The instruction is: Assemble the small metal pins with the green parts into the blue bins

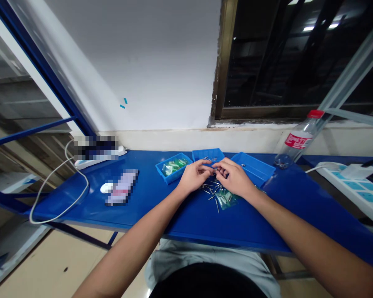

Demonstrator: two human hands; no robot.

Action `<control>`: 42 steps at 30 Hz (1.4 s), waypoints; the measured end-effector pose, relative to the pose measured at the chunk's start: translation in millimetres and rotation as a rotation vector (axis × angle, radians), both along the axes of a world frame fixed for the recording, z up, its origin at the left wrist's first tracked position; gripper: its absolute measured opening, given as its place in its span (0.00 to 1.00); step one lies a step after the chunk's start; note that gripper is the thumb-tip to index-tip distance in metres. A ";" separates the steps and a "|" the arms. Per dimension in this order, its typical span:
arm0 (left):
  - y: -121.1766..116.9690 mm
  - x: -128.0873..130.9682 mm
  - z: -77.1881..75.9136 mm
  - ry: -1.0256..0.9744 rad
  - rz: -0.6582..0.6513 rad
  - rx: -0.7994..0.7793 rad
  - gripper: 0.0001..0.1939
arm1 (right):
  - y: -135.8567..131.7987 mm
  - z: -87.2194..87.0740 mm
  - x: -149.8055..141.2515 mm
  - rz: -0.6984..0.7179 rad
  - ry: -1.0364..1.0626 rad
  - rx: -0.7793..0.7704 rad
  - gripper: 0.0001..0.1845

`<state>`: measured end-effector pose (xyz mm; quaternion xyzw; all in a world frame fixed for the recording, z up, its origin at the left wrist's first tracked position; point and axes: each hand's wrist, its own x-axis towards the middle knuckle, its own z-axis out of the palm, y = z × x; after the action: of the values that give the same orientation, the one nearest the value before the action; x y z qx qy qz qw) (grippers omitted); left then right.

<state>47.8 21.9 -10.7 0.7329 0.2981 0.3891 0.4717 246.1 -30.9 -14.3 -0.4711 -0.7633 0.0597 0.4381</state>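
My left hand (195, 175) and my right hand (233, 175) meet fingertip to fingertip over the table. Both are closed in a pinch; whatever is between the fingers is too small and hidden to name. Below them lies a loose pile of thin silvery metal pins (216, 203), rivet-like in shape. A clear greenish plastic bag (227, 200) rests by the pile, partly under my right hand. Just beyond the fingers stands a blue bin (207, 154) with some metal pieces inside. Another blue bin (170, 179), left of my left hand, holds green-and-clear packets (175, 165).
A third blue bin (261, 171) sits behind my right hand. Farther right stands a plastic bottle (298, 140) with a red cap, near a power strip (357, 188). On the left are a blurred phone-like object (122, 188), a white round item (106, 188) and a looping white cable (86, 188).
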 end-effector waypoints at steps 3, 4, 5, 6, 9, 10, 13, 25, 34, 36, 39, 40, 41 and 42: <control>-1.1 -2.3 3.0 0.093 0.025 0.027 0.19 | -1.9 2.7 -1.0 -0.026 0.030 0.003 0.08; -1.3 -2.9 3.6 0.118 0.021 0.045 0.19 | -2.2 3.7 -1.3 -0.025 0.048 -0.001 0.07; -1.4 -3.3 3.9 0.134 0.010 0.062 0.20 | -2.3 4.6 -1.4 -0.018 0.069 -0.009 0.06; -1.4 -3.3 3.9 0.140 0.002 0.075 0.19 | -2.3 5.3 -1.5 -0.006 0.085 -0.017 0.06; -0.7 -2.2 3.4 0.135 0.014 0.088 0.13 | -1.4 5.9 -1.2 0.040 0.079 -0.018 0.06; -0.5 -1.8 3.2 0.133 0.025 0.088 0.11 | -1.2 5.7 -1.1 0.049 0.067 -0.008 0.07; -0.3 -1.4 3.1 0.146 0.064 0.105 0.08 | -1.3 4.7 -1.8 0.036 0.063 -0.014 0.07; 1.6 0.3 -1.1 0.035 0.066 0.077 0.11 | 2.4 -1.6 -2.5 -0.006 0.227 -0.159 0.09; -3.5 -5.5 8.6 0.216 0.065 0.126 0.24 | 0.1 4.3 -2.2 -0.049 0.212 -0.131 0.06; -4.0 -5.8 9.1 0.221 0.051 0.134 0.24 | -1.1 6.2 -2.4 -0.004 0.221 -0.146 0.05; -1.8 -4.9 6.0 0.194 0.034 0.126 0.20 | -2.0 6.8 -2.5 0.029 0.197 -0.145 0.06; -0.5 -4.5 4.3 0.183 0.040 0.116 0.19 | -2.0 6.4 -2.5 0.026 0.201 -0.150 0.06; 1.0 -4.1 2.6 0.175 0.049 0.107 0.17 | -1.8 5.8 -2.5 0.022 0.213 -0.162 0.07; 2.3 -3.8 0.9 0.170 0.061 0.103 0.16 | -1.5 5.0 -2.5 0.016 0.230 -0.179 0.07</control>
<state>44.0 24.3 -9.8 0.7772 0.3388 0.3544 0.3944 243.6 -32.4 -9.4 -0.4923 -0.7033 0.1848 0.4784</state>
